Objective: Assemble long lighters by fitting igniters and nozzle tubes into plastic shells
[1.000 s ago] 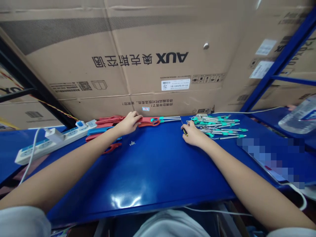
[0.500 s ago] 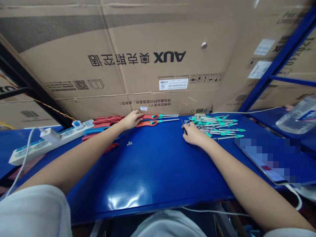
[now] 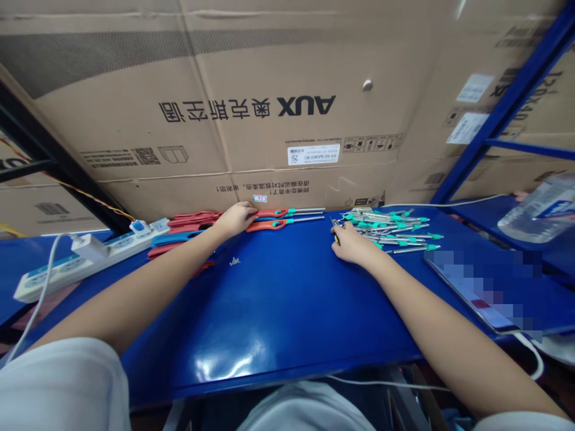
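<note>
Two orange-red long-necked lighters [image 3: 269, 225] lie side by side at the back of the table, their metal tubes pointing right and teal collars at the necks. My left hand [image 3: 237, 219] has its fingers closed on the rear lighter [image 3: 275, 212] near its handle. In my right hand [image 3: 353, 242] is a small utility knife [image 3: 336, 238], black and yellow, its thin blade end pointing up and left; most of its handle is hidden in my fingers. Right behind that hand spreads a pile of metal lighter tubes with teal ends [image 3: 395, 227].
Red and blue lighter handles [image 3: 179, 236] are stacked left, partly behind my left forearm. A white power strip [image 3: 103, 251] with plugs lies further left. A tablet-like device [image 3: 471, 299] and a plastic bottle [image 3: 539, 209] are right. Cardboard [image 3: 251, 143] walls the back.
My left hand has shifted slightly left along the lighters. The knife in my right hand has turned a little, showing yellow on its handle. The view has moved slightly.
</note>
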The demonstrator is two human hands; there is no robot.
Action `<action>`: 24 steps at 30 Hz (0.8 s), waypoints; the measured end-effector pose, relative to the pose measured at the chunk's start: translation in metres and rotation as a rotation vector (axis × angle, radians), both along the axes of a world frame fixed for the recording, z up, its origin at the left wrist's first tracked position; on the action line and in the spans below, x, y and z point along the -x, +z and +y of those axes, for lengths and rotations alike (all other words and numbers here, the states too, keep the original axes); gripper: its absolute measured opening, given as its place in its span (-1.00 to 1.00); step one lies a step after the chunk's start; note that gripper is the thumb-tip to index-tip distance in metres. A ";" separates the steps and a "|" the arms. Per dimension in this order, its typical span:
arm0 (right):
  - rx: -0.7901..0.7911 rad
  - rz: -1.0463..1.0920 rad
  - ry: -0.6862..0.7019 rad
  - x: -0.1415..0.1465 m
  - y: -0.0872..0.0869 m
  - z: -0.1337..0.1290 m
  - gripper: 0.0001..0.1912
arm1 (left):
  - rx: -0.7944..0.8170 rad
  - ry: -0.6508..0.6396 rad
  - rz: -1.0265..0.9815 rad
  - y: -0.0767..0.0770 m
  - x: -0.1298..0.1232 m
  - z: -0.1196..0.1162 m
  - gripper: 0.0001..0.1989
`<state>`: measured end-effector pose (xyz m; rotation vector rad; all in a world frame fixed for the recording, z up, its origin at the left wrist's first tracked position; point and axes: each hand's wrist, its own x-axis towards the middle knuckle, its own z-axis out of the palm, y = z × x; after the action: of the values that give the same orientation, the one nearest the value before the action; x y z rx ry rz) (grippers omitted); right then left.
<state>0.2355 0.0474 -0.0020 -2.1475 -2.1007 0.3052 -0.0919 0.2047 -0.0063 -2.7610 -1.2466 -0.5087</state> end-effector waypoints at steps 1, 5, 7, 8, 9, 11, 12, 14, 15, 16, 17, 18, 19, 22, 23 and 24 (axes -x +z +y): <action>-0.003 0.001 -0.004 0.000 0.000 0.000 -0.58 | -0.002 0.010 -0.004 0.001 0.000 -0.001 -0.68; -0.014 0.000 0.005 -0.001 -0.001 0.000 -0.57 | -0.019 0.055 -0.023 0.001 -0.003 -0.008 -0.69; -0.016 -0.007 0.014 -0.002 -0.002 0.000 -0.56 | -0.032 0.077 -0.037 0.002 -0.006 -0.015 -0.68; -0.017 -0.012 0.016 -0.002 -0.002 0.000 -0.56 | -0.040 0.087 -0.047 0.003 -0.006 -0.020 -0.67; -0.018 -0.017 0.015 -0.002 -0.001 -0.001 -0.55 | -0.047 0.095 -0.057 0.005 -0.007 -0.024 -0.66; -0.028 -0.026 0.008 -0.002 0.001 -0.002 -0.51 | -0.060 0.116 -0.076 0.009 -0.005 -0.034 -0.64; -0.038 -0.029 0.005 -0.002 0.002 -0.003 -0.49 | -0.066 0.135 -0.081 0.012 -0.003 -0.038 -0.64; -0.065 -0.034 0.002 -0.001 0.004 -0.003 -0.46 | -0.080 0.198 -0.080 0.019 0.006 -0.046 -0.64; -0.083 -0.034 0.003 0.000 0.004 -0.003 -0.46 | -0.093 0.246 -0.079 0.023 0.012 -0.048 -0.64; -0.109 -0.032 0.004 0.000 0.004 -0.003 -0.47 | -0.103 0.298 -0.074 0.028 0.019 -0.051 -0.63; -0.144 -0.024 0.008 0.001 0.004 -0.003 -0.48 | -0.107 0.347 -0.065 0.032 0.027 -0.052 -0.63; -0.186 -0.008 0.021 0.002 0.003 -0.002 -0.50 | -0.105 0.394 -0.052 0.037 0.035 -0.053 -0.63; -0.233 0.015 0.041 0.003 0.002 -0.001 -0.54 | -0.098 0.441 -0.036 0.041 0.044 -0.054 -0.64; -0.348 0.103 0.129 0.006 -0.001 0.002 -0.59 | -0.055 0.542 0.006 0.051 0.066 -0.053 -0.67; -0.367 0.125 0.158 0.007 -0.002 0.003 -0.55 | -0.043 0.558 0.015 0.053 0.072 -0.052 -0.68; -0.383 0.142 0.182 0.009 -0.002 0.003 -0.52 | -0.035 0.564 0.022 0.053 0.077 -0.051 -0.68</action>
<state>0.2268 0.0504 -0.0044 -1.6775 -2.0751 0.0612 -0.1694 0.1533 0.0472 -2.2207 -1.8809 -0.4334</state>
